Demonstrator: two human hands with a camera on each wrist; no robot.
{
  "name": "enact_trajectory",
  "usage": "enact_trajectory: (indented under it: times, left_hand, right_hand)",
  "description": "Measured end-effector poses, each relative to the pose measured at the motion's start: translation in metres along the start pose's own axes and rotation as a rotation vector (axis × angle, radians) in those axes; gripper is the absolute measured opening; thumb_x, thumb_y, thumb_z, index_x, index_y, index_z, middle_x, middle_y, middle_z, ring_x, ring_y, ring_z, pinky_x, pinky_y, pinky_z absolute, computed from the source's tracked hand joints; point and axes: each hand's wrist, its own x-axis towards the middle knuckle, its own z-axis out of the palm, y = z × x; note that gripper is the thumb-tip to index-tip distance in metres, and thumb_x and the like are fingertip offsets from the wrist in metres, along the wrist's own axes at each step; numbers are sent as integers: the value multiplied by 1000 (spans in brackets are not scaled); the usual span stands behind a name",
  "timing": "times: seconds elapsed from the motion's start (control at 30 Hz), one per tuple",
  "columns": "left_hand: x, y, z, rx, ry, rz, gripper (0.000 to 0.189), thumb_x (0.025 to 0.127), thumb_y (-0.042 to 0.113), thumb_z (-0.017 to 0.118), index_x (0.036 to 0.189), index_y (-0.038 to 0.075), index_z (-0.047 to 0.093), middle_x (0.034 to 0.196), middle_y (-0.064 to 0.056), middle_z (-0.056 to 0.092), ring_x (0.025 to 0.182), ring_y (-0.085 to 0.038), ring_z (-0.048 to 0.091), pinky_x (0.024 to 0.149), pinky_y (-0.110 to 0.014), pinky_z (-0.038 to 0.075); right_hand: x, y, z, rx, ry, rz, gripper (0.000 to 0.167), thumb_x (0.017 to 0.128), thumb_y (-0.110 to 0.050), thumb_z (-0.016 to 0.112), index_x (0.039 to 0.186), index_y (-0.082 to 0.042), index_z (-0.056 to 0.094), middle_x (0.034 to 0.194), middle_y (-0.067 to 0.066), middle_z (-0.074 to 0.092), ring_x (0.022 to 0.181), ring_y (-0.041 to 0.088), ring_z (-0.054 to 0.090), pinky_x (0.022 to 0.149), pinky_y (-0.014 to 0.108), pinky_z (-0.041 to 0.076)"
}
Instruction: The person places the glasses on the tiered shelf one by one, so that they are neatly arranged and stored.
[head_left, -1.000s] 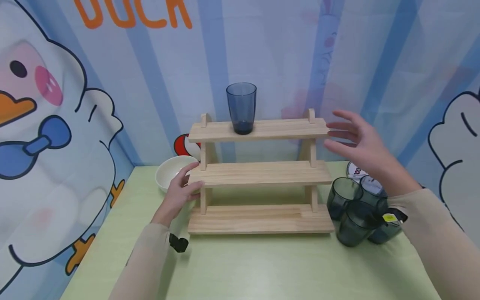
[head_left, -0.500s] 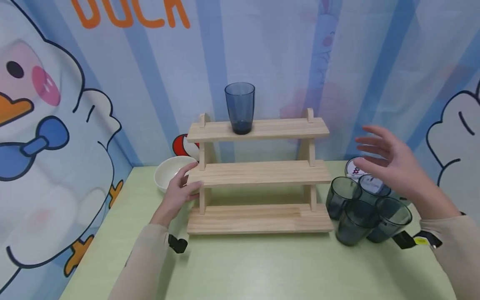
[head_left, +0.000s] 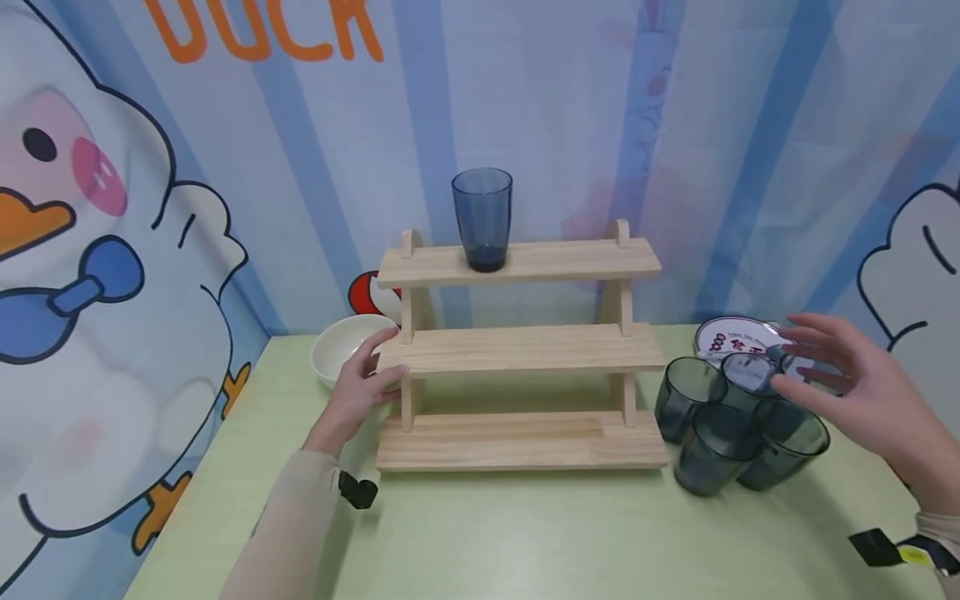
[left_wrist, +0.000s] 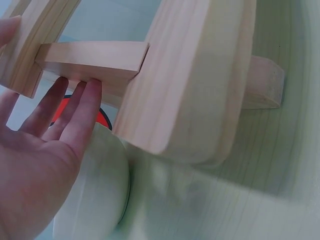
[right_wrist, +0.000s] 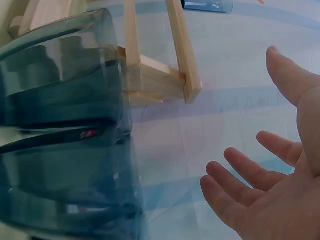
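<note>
My left hand (head_left: 356,396) holds the left end of a three-tier wooden display shelf (head_left: 517,350) at its middle board. In the left wrist view its fingertips (left_wrist: 92,90) touch the side support (left_wrist: 95,55). One blue-grey tumbler (head_left: 482,221) stands upright on the top board, left of centre. Several more dark tumblers (head_left: 712,454) stand bunched on the table to the right of the shelf. Just right of and above that bunch, my right hand (head_left: 862,387) hovers with its fingers spread, holding nothing. The right wrist view shows its thumb and fingers (right_wrist: 247,170) apart, with tumblers (right_wrist: 60,90) beside them.
A white bowl (head_left: 330,354) sits behind my left hand on the pale green table (head_left: 510,542). Behind the tumblers lies a round printed sign or lid (head_left: 716,333). A striped cartoon duck curtain (head_left: 540,125) hangs close behind the shelf.
My right hand has moved away from the right end of the top board, rightward and down to the bunched tumblers. My left hand and the tumbler on the shelf have stayed in place.
</note>
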Motion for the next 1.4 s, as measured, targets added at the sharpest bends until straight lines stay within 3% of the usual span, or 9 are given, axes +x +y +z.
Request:
enact_trajectory:
  times: [0.1, 0.2, 0.4, 0.6, 0.7, 0.87, 0.97, 1.1, 1.4]
  left_hand:
    - [-1, -1, 1, -1, -1, -6, 70, 103, 17, 68, 164, 24, 35, 159, -18, 43, 138, -42, 50, 105, -58, 53]
    - [-1, -1, 1, 1, 4, -10, 70, 103, 18, 68, 164, 25, 35, 159, -18, 43, 138, -43, 50, 105, -59, 53]
    - [-1, -1, 1, 5, 12, -1, 69, 102, 18, 68, 164, 28, 37, 159, -18, 43, 138, -42, 50, 104, -58, 53]
    - [-1, 0, 1, 2, 10, -2, 69, 102, 18, 69, 162, 30, 39, 158, -16, 44, 137, -41, 51, 103, -57, 54]
    - [-1, 0, 1, 7, 13, -7, 69, 102, 19, 70, 163, 31, 39, 159, -16, 44, 137, -41, 51, 103, -57, 55]
    - [-1, 0, 1, 16, 20, -9, 69, 102, 20, 70, 163, 32, 38, 159, -15, 44, 138, -41, 51, 103, -57, 55]
    - [-1, -1, 1, 16, 23, -11, 68, 102, 20, 69, 162, 33, 39, 159, -15, 44, 138, -40, 51, 103, -56, 55]
    - [-1, -1, 1, 13, 22, -6, 70, 102, 19, 69, 163, 31, 38, 158, -16, 44, 138, -41, 51, 103, -56, 55]
    - [0, -1, 2, 7, 21, -1, 70, 102, 19, 69, 163, 29, 37, 158, -16, 45, 138, -41, 52, 102, -58, 55]
  right_hand:
    - [-12, 11, 3, -15, -12, 43, 81, 100, -24, 74, 166, -11, 28, 153, 33, 45, 128, 50, 49, 78, -3, 38]
    - [-21, 23, 8, -20, -14, 60, 82, 100, -23, 74, 164, -4, 27, 150, 37, 45, 124, 53, 51, 74, -2, 41]
    - [-37, 39, 17, -22, 13, 88, 81, 100, -26, 74, 163, -4, 29, 149, 37, 46, 125, 36, 53, 79, -3, 37]
    - [-51, 46, 24, -28, 118, 90, 76, 99, -20, 76, 160, -2, 35, 146, 36, 49, 116, -15, 41, 83, -7, 33]
    - [-54, 50, 25, -23, 149, 95, 76, 99, -18, 76, 161, -4, 35, 147, 36, 48, 110, -23, 35, 82, -6, 35]
    - [-60, 56, 29, -34, 95, 150, 81, 100, -26, 75, 164, -5, 30, 153, 36, 44, 140, 20, 49, 89, 2, 45]
    - [-63, 58, 35, -22, 55, 198, 88, 100, -29, 75, 166, -3, 23, 157, 37, 37, 137, 58, 38, 109, 40, 52]
    - [-67, 59, 44, 19, 58, 258, 99, 97, -29, 78, 168, -4, 13, 160, 40, 29, 138, 64, 33, 99, 77, 40]
    - [-65, 65, 55, 60, 82, 352, 105, 93, -32, 83, 167, -2, 14, 155, 42, 35, 134, 64, 40, 102, 72, 43]
